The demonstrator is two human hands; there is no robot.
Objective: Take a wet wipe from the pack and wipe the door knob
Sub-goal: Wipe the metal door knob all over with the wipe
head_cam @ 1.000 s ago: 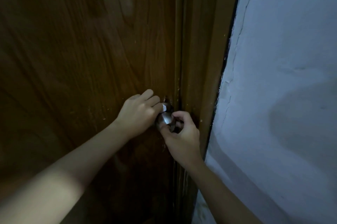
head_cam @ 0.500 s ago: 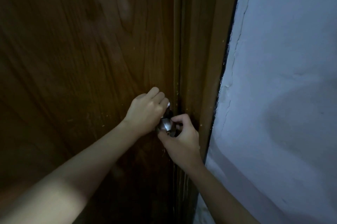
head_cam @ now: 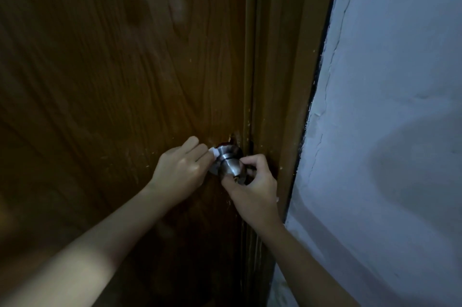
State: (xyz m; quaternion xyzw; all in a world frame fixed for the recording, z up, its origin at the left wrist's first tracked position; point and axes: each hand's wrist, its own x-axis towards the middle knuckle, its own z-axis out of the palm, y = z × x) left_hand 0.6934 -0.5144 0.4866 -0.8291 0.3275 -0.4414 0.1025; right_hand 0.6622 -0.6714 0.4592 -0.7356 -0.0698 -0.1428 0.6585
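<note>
A round silver door knob sticks out of a dark brown wooden door near its right edge. My left hand is closed on a small white wet wipe, pressing it against the left side of the knob's neck. My right hand grips the front of the knob from the right and below, thumb and fingers curled around it. Most of the wipe is hidden inside my left hand. The wipe pack is not in view.
The brown door frame runs up beside the door's edge. To its right is a pale plastered wall with a crack along the frame. The scene is dim.
My left hand has shifted a little left and down along the knob's neck, uncovering more of the knob and the wipe's white tip. My right hand keeps its grip on the knob.
</note>
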